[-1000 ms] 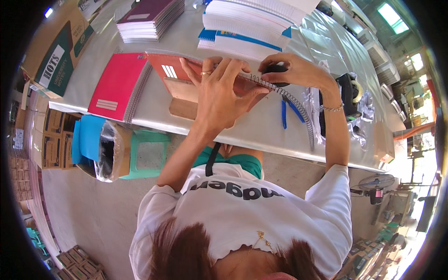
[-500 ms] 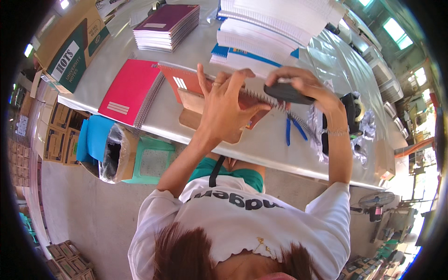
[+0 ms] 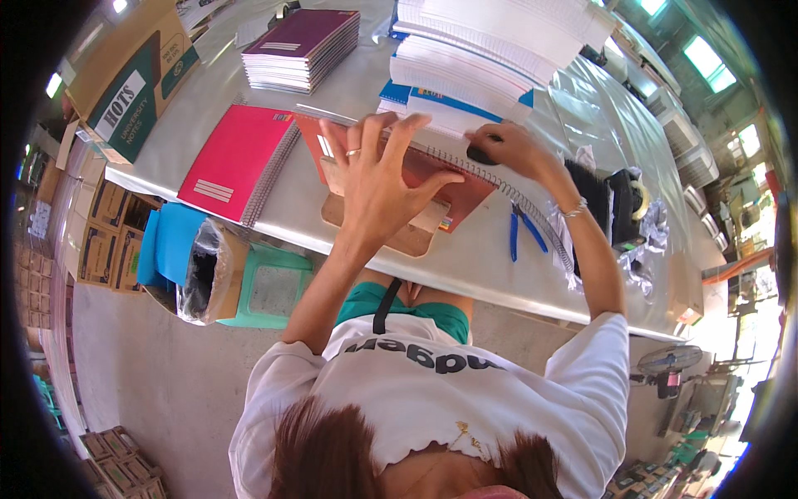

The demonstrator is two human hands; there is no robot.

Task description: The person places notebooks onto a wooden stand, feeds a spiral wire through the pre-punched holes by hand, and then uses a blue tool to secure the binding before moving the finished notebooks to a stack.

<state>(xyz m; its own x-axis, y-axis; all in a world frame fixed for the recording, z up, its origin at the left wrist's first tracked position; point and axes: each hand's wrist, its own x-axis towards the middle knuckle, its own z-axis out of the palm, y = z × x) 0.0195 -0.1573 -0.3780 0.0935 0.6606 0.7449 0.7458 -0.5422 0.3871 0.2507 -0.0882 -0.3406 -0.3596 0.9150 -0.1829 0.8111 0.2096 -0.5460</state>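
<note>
Leaning over a pale, shiny surface (image 3: 490, 273), a person in a white T-shirt works on a thin notebook with orange-red covers (image 3: 472, 204), propped up in front of them at a light brown wooden stand (image 3: 409, 243). Their left hand (image 3: 374, 179) is spread wide against the notebook, thumb stretched apart from the fingers. Their right hand (image 3: 511, 152) is curled around a dark, rounded object (image 3: 480, 155), beside the notebook's upper edge. A long silver wire coil (image 3: 540, 218) runs along that edge and trails off to the right, passing just beside blue-handled pliers (image 3: 525, 231). To the left lies a bright pinkish-red spiral notebook (image 3: 237, 162); farther back stand a stack of dark purple notebooks (image 3: 301, 50) and a taller pile of white ruled paper (image 3: 490, 54).
</note>
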